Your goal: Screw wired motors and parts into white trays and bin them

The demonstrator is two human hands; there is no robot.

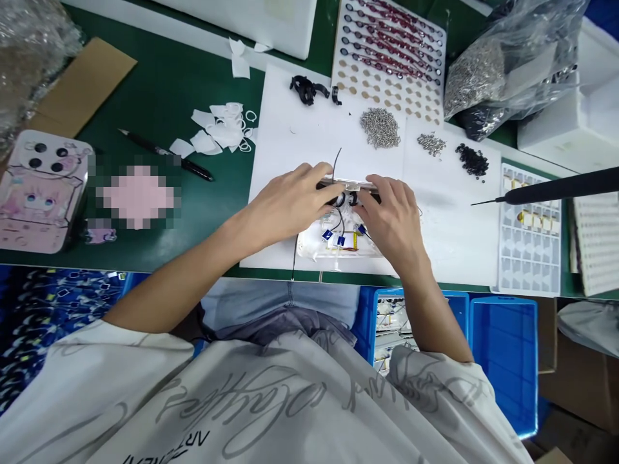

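I had the left hand (302,200) and right hand (395,216) clamped on either end of the white casing's (309,245) far edge; it lay open, showing black wires (343,222), blue tabs (341,241) (three, on my feed) and a silvery, yellow-edged battery (349,241), on a white sheet (449,241) over the green table (222,225).

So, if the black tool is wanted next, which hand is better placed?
Probably the right hand: it's nearer the black tool, which juts in from that side. The left hand is farther; both hold the opened device.
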